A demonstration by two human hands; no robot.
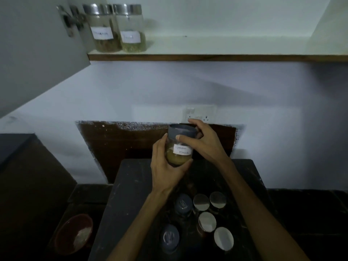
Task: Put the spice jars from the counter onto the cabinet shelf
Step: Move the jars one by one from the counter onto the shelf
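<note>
Grey-lidded jar [179,146] in both hands

You see everything through one wide-angle camera on your head, facing the wall and tilted down. The dark worktop [131,185] lies close below, your forearms entering from the bottom edge. The cabinet shelf [207,57] runs across the top, farther off and bowed by the lens.
</note>
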